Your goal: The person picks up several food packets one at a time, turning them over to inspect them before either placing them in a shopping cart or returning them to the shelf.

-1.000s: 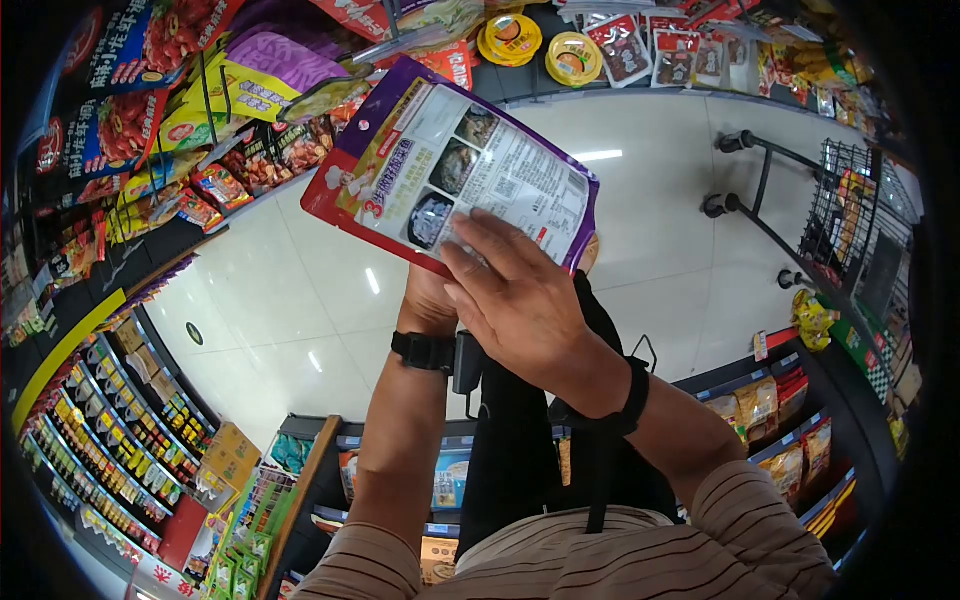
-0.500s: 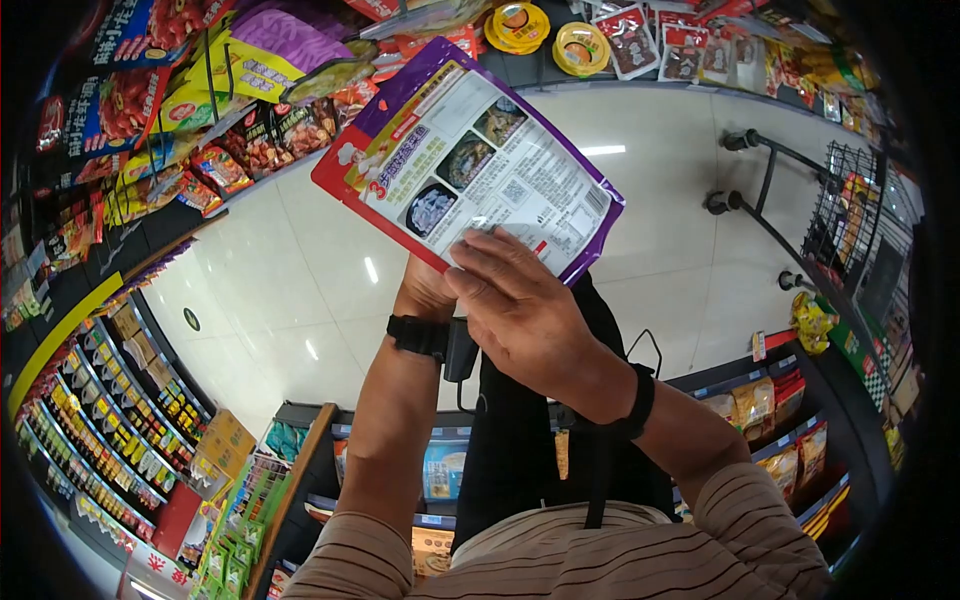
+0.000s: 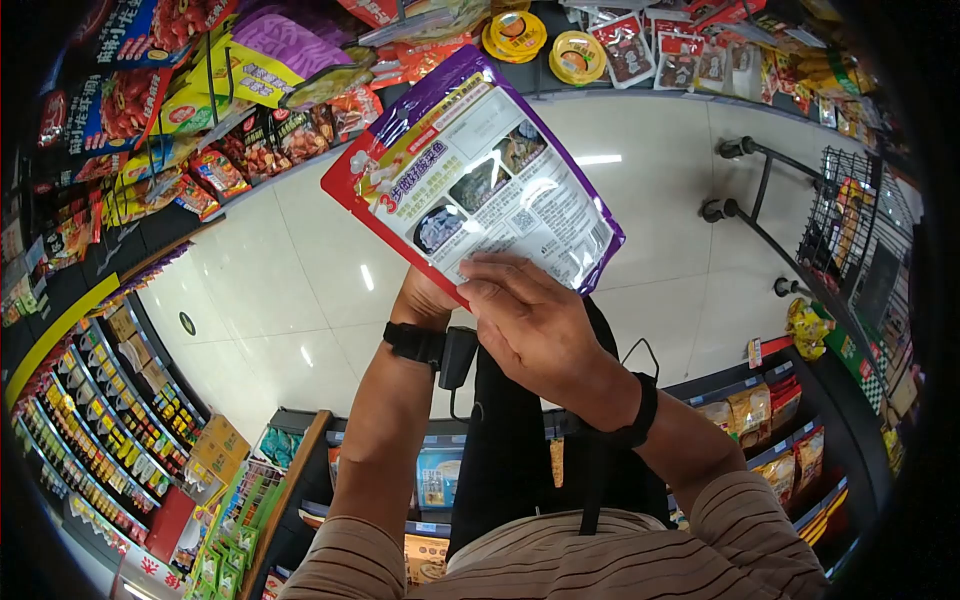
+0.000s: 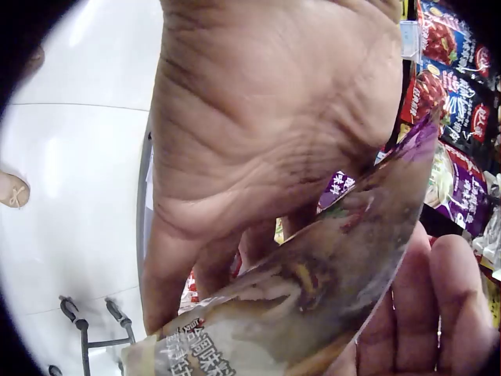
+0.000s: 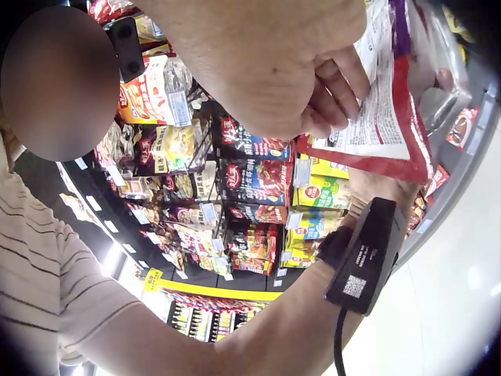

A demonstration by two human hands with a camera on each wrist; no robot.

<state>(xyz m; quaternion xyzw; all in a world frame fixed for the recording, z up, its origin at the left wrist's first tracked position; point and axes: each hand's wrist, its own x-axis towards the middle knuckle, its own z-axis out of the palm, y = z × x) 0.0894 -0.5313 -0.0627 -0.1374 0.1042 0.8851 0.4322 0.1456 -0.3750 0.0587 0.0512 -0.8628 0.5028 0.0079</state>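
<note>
A purple-and-red seasoning pouch (image 3: 500, 190) is held tilted in front of the body, its white label side with small dish photos facing up. From beneath, my left hand (image 4: 274, 102) grips the pouch. In the left wrist view the palm shows, and its fingers run out of sight behind the pouch's picture side. My right hand (image 3: 545, 325) rests its fingers on the label near the pouch's lower edge. Seen from the right wrist, the right-hand fingers (image 5: 337, 94) bend gently against the printed text.
Shelves of bagged foods (image 3: 130, 100) line the left and back. Yellow round tubs (image 3: 578, 57) sit on the back shelf. A wire shopping cart (image 3: 840, 215) stands at the right on a pale tiled floor (image 3: 660, 210). Low shelves with packets (image 3: 750, 410) are close by my legs.
The pouch has shifted slightly right and tilted, bringing glare onto its label. My right hand has slid down from the label's middle toward the pouch's lower edge.
</note>
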